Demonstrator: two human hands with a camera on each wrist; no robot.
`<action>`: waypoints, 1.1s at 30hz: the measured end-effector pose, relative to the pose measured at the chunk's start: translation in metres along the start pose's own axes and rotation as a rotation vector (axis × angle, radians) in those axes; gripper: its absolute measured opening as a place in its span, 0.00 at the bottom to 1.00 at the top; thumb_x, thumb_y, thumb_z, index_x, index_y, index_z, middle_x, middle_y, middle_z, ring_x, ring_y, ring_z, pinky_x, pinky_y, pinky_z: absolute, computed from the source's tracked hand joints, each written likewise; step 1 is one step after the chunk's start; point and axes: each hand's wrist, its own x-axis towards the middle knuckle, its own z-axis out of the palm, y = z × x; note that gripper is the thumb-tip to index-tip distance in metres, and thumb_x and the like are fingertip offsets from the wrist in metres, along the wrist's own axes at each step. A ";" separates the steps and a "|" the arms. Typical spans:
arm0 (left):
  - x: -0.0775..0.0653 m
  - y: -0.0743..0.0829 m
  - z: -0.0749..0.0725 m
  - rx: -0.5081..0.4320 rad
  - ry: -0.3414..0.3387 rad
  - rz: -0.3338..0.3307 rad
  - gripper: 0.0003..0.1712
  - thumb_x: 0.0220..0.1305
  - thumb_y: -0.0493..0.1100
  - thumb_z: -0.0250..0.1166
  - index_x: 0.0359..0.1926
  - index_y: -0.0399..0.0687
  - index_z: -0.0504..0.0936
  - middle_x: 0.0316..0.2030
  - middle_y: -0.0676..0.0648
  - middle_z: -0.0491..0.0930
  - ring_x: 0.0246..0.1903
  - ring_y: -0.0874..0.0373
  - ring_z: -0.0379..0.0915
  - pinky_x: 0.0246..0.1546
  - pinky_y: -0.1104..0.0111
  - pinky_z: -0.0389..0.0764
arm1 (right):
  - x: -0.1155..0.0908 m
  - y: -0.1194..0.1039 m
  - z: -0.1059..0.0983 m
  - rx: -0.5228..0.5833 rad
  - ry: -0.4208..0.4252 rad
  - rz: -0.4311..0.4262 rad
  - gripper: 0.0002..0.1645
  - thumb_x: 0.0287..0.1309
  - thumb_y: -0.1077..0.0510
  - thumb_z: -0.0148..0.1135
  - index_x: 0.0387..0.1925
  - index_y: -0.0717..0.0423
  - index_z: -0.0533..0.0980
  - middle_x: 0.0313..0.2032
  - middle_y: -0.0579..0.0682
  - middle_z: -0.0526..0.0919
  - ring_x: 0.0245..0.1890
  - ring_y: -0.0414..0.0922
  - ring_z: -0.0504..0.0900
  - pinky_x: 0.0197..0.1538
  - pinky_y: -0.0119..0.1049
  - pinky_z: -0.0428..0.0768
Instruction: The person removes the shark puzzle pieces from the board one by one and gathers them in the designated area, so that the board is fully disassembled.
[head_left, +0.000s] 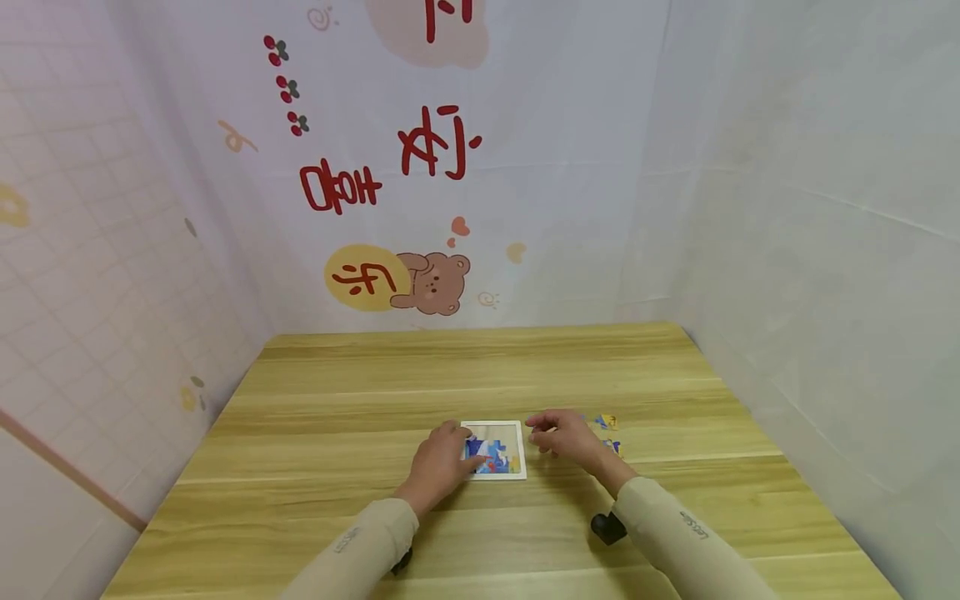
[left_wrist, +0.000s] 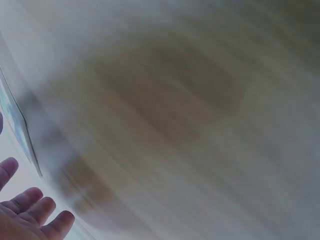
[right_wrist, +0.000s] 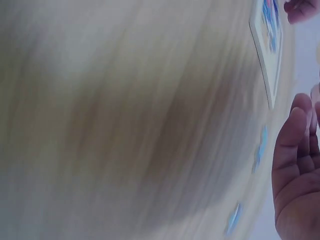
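Observation:
A white-framed jigsaw puzzle [head_left: 492, 477] lies flat on the table, its lower part filled with blue, white and yellow pieces and its upper part showing the bare backing. My left hand [head_left: 438, 462] rests at the frame's left side, with the thumb reaching over the filled pieces. In the left wrist view, the fingers [left_wrist: 31, 200] are spread and relaxed. Just off the frame's right edge is my right hand [head_left: 566, 437], thumb and forefinger brought near each other. Whether a small piece sits between those fingertips cannot be made out; in the right wrist view the fingers [right_wrist: 295, 130] bend and partly leave the picture.
Loose puzzle pieces [head_left: 607, 422] lie right of my right hand, partly behind it; the right wrist view shows a blue piece [right_wrist: 260, 150] on the table near that hand. The wooden table [head_left: 337, 367] meets printed cloth walls [head_left: 570, 167] at its back and sides.

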 end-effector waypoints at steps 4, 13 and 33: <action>0.001 -0.004 -0.002 0.009 -0.010 -0.009 0.27 0.59 0.53 0.73 0.52 0.40 0.83 0.52 0.39 0.77 0.51 0.43 0.75 0.50 0.48 0.77 | 0.007 -0.002 0.017 -0.038 0.016 -0.018 0.15 0.60 0.65 0.65 0.49 0.66 0.81 0.31 0.49 0.80 0.27 0.45 0.79 0.31 0.37 0.78; 0.002 0.004 0.003 0.028 -0.027 0.007 0.26 0.59 0.54 0.72 0.51 0.41 0.84 0.50 0.38 0.78 0.46 0.42 0.77 0.45 0.48 0.78 | 0.012 0.005 0.035 -0.123 0.010 0.010 0.12 0.59 0.64 0.66 0.45 0.62 0.82 0.27 0.47 0.78 0.25 0.42 0.76 0.29 0.34 0.76; -0.002 0.005 0.007 0.151 -0.001 0.003 0.25 0.60 0.59 0.70 0.46 0.43 0.85 0.42 0.43 0.78 0.43 0.46 0.77 0.43 0.51 0.78 | 0.015 -0.004 0.044 -0.287 -0.021 -0.058 0.15 0.56 0.61 0.69 0.46 0.56 0.85 0.31 0.46 0.81 0.30 0.42 0.74 0.34 0.37 0.74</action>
